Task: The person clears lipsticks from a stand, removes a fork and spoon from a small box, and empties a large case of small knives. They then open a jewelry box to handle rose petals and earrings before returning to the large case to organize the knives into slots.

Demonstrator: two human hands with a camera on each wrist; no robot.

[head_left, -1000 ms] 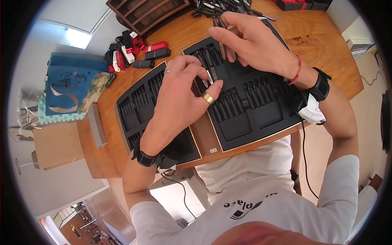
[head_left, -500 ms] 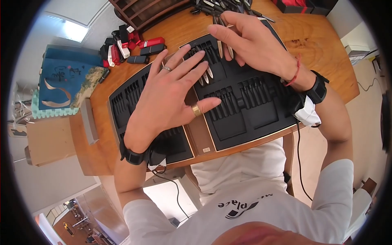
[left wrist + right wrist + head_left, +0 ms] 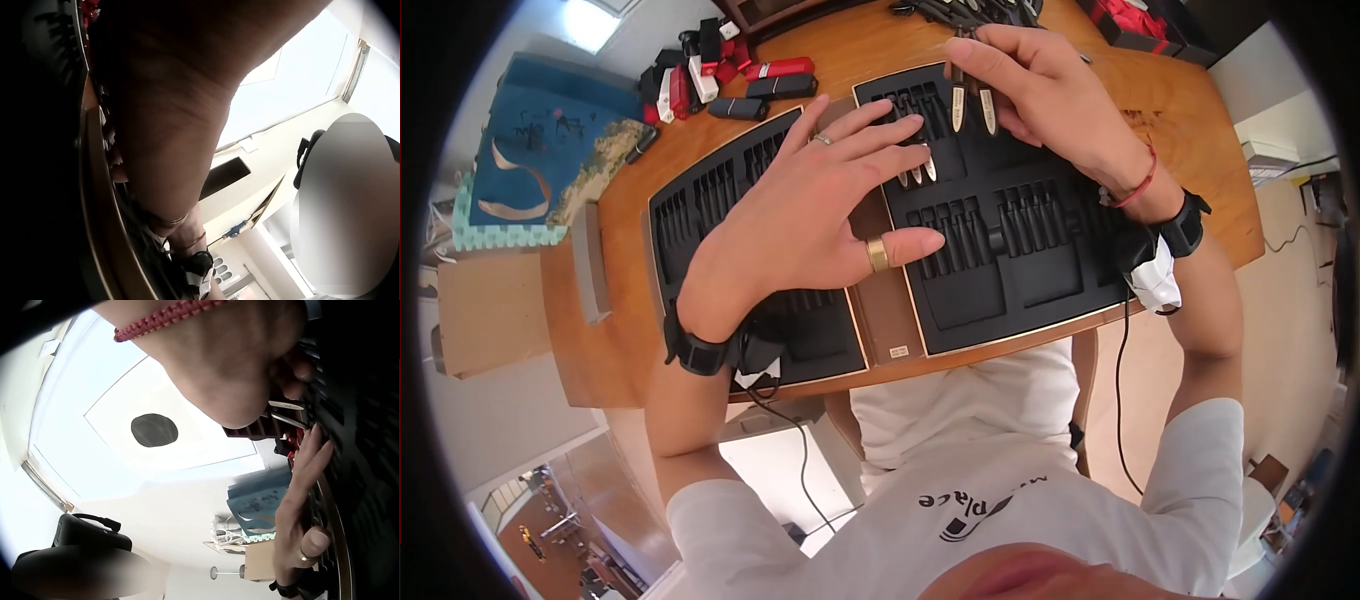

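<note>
A case with black slotted inserts lies unfolded on the table, with a left half (image 3: 825, 340) and a right half (image 3: 960, 310). My left hand (image 3: 800, 205) is spread over the case, fingers straight and thumb held out. Its fingertips are right at several slim pieces (image 3: 929, 165) with silver tapered ends, lying in the right half's upper slots. Above that half, my right hand (image 3: 1050, 95) pinches slim dark pieces; two of their silver ends (image 3: 958, 108) point down toward me. The fingers hide their upper parts. In the right wrist view, silver ends (image 3: 286, 405) show below the right hand.
A heap of dark slim pieces (image 3: 975, 12) is at the table's far edge. Red, black and white small cases (image 3: 700, 85) lie far left, near a brown compartmented rack (image 3: 765, 12). A blue bag (image 3: 530, 150) is at left; a black box with red lining (image 3: 1130, 25) stands far right.
The left hand has let go of the silver-ended pieces in the slots, opened and spread its fingers. The right hand keeps its pieces, their silver ends now turned more into view.
</note>
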